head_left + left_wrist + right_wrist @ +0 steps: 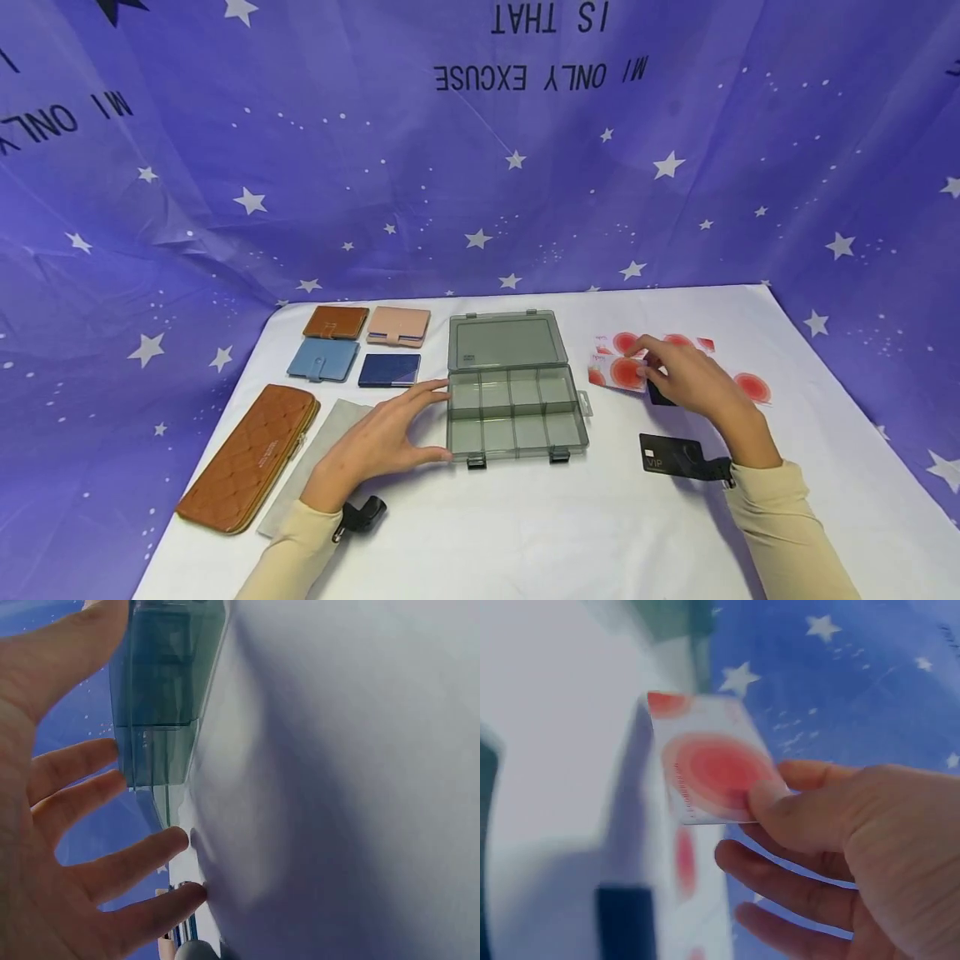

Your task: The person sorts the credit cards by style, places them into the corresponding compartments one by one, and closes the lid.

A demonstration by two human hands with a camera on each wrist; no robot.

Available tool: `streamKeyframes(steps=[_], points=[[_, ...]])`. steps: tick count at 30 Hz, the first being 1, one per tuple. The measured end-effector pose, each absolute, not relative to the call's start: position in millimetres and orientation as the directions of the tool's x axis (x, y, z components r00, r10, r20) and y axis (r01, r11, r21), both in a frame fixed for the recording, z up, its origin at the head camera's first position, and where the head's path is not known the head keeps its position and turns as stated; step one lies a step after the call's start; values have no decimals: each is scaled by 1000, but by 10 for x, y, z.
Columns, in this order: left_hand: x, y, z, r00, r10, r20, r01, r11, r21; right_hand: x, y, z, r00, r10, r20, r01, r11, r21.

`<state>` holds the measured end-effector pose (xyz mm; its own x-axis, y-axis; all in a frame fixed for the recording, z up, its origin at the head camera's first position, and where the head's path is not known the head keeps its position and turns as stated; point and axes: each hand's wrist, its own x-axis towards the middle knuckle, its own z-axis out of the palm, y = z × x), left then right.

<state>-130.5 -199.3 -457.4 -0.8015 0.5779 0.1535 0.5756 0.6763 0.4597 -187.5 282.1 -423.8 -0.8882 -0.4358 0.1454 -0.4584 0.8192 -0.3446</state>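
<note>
My right hand (693,379) pinches a white card with red circles (712,761) between thumb and fingers, at the right of the table. In the right wrist view the card is tilted up above the cloth, its printed face showing. My left hand (378,437) is spread at the left side of a clear grey compartment case (510,343), with fingertips and thumb right at its wall. The case lies with its lid folded back and its compartments bare. A dark card (659,395) is partly hidden under the right hand, and a black VIP card (667,455) lies nearer.
More red-and-white cards (752,387) lie around the right hand. At the left are a brown quilted wallet (251,458), a grey flat piece (330,433), and brown (335,322), pink (399,323), light blue (323,358) and navy (389,370) card holders. A purple starry curtain (480,192) hangs behind.
</note>
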Motion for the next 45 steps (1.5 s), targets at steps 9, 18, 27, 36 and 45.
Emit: streamKeyframes(steps=[9,18,27,36,45], points=[[-1293,-1964,-4593,-810,568,144,564,689,456,-1874,2155,-3982,-894,-314,320,-437,773,-461],[-1275,-1965,-4591,-811,573,121,561,702,438,-1730,1415,-4252,-882,-379,281,-471,675,-568],[-1275,-1938,-4580,-808,577,118,568,710,417,-1623,1133,-4524,-882,-369,294,-472,701,-535],[-1282,-1915,-4564,-815,569,111,559,720,412,-1625,1025,-4638,-878,-388,279,-475,774,-418],[-1277,-1889,-4588,-807,575,135,578,722,381,-1615,920,-4665,-896,-418,150,-441,799,-408]])
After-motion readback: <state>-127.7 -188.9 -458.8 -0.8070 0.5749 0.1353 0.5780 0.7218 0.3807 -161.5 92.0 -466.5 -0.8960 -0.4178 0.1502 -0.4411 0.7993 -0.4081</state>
